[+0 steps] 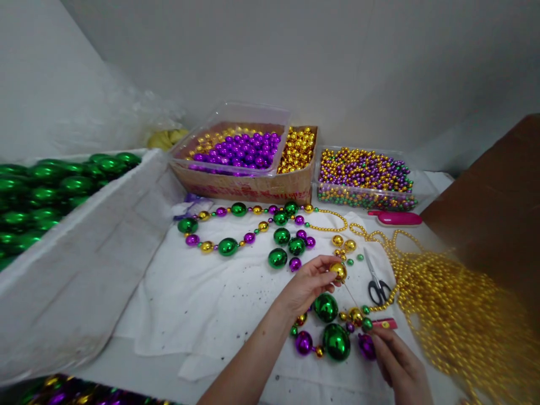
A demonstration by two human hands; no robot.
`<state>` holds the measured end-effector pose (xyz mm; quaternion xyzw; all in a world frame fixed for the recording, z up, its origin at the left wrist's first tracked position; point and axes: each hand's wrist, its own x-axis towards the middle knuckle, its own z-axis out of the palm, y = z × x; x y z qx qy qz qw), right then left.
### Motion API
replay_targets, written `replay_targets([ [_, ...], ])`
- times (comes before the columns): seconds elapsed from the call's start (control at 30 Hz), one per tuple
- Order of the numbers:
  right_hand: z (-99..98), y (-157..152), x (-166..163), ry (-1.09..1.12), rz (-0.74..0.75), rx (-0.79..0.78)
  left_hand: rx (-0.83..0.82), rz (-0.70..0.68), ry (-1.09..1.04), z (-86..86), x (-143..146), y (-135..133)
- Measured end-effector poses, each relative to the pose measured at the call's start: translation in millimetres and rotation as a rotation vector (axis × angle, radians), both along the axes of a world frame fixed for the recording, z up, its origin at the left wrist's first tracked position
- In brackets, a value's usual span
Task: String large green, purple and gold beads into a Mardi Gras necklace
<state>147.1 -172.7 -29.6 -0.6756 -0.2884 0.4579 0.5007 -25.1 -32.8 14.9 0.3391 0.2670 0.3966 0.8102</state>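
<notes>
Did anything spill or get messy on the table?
A little. Tiny dark specks dot the white cloth, and several loose beads lie scattered by the scissors, just beyond the left hand. Nothing looks broken.

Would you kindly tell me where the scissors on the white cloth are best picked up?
Probably by the black handle loops of the scissors, coming from the near side: they lie flat with the loops toward the person and the blades pointing away.

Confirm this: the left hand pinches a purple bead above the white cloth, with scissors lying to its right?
No. The head view shows the left hand pinching a gold bead, not a purple one; the white cloth and scissors are as stated.
</notes>
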Motion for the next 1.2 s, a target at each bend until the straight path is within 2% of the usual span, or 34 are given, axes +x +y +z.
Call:
replay_targets([
  [0.13, -7.3, 2.4, -0.7, 0.098, -0.024, 0.003, 0.043, -0.016, 0.042, 7.6, 4.6, -8.5],
  [0.27, 3.5, 7.2, -10.4, 0.102, 0.010, 0.050, 0.062, -0.042, 0.091, 13.1, 9.9, -16.6],
  [0.33, 16.6, 11.0, -16.7, 0.044, 0.052, 0.091, 0.098, 0.005, 0.150, 18.4, 9.8, -17.8],
  [0.43, 41.9, 20.4, -21.3, -0.074, 0.157, 0.160, 0.200, 0.164, 0.224, 33.8, 3.1, -13.7],
  [0.53, 70.9, 35.2, -16.5, -0.317, 0.269, 0.262, 0.333, 0.290, 0.217, 58.5, -6.9, -6.5],
  [0.63, 102.0, 53.0, -11.3, -0.585, 0.282, 0.437, 0.478, 0.317, 0.195, 87.8, -9.1, -3.5],
  [0.73, 129.4, 70.8, -16.8, -0.563, 0.294, 0.574, 0.609, 0.287, 0.170, 113.7, -0.5, -5.7],
  [0.83, 142.7, 86.6, -28.6, -0.409, 0.445, 0.622, 0.695, 0.272, 0.133, 130.6, 8.6, -7.6],
  [0.9, 143.8, 94.8, -33.3, -0.394, 0.517, 0.652, 0.715, 0.282, 0.115, 136.3, 9.6, -6.8],
  [1.07, 142.1, 104.9, -30.1, -0.678, 0.499, 0.658, 0.635, 0.293, 0.072, 138.9, -3.2, -0.8],
  [1.13, 143.9, 106.4, -29.3, -0.572, 0.516, 0.610, 0.583, 0.305, 0.040, 136.4, -8.8, 1.5],
  [1.2, 147.4, 107.6, -31.6, -0.302, 0.502, 0.545, 0.544, 0.292, 0.020, 128.9, -12.1, 3.0],
])
